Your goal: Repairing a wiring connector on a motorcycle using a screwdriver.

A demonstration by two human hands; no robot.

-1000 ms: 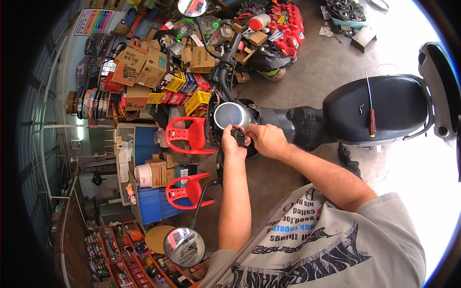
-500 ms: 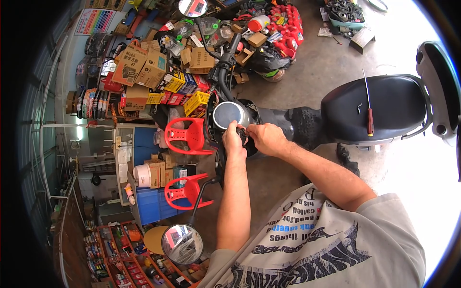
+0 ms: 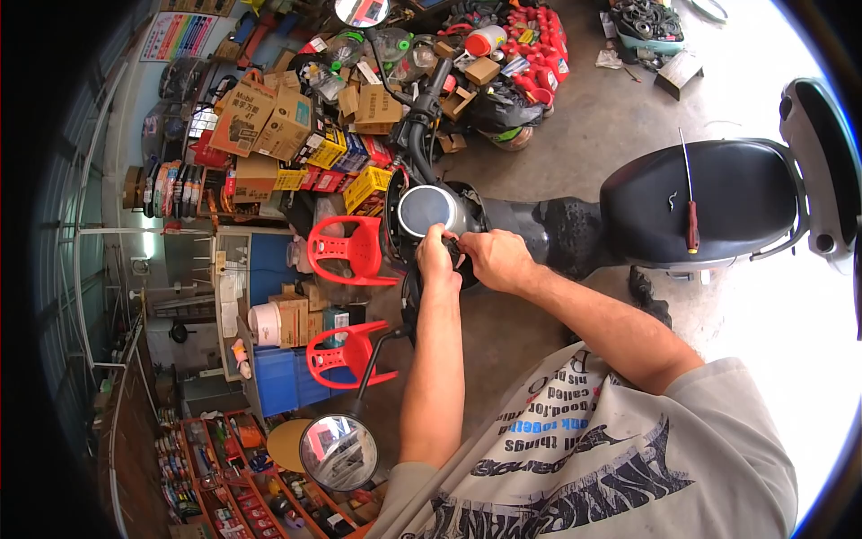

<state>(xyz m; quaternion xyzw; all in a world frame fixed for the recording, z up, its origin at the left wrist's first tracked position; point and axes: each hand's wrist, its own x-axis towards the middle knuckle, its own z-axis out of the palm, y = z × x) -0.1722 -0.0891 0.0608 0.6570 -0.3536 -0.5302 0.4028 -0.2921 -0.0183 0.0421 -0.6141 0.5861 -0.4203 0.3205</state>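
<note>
Both my hands meet at the near side of a motor scooter's round gauge [image 3: 426,211], on the handlebar. My left hand [image 3: 435,258] has its fingers closed together by the gauge's lower rim. Just to its right, my right hand [image 3: 496,259] is bent in a pinch, its fingertips almost touching the left ones. Something small and dark lies between the fingertips; its kind cannot be made out. A screwdriver [image 3: 691,216] with a dark red handle rests on the black seat [image 3: 646,202], beside a small bent silvery piece [image 3: 672,202].
Two mirrors stick out from the handlebar, the nearer one [image 3: 339,452] at lower left. Red plastic chairs [image 3: 346,251] stand left of the scooter. Cardboard boxes [image 3: 242,117] and red bottles [image 3: 534,54] are heaped beyond it. Shelves of parts [image 3: 242,481] fill the lower left.
My hands stay at the same spot by the gauge, with only slight finger movement. The view has shifted a little.
</note>
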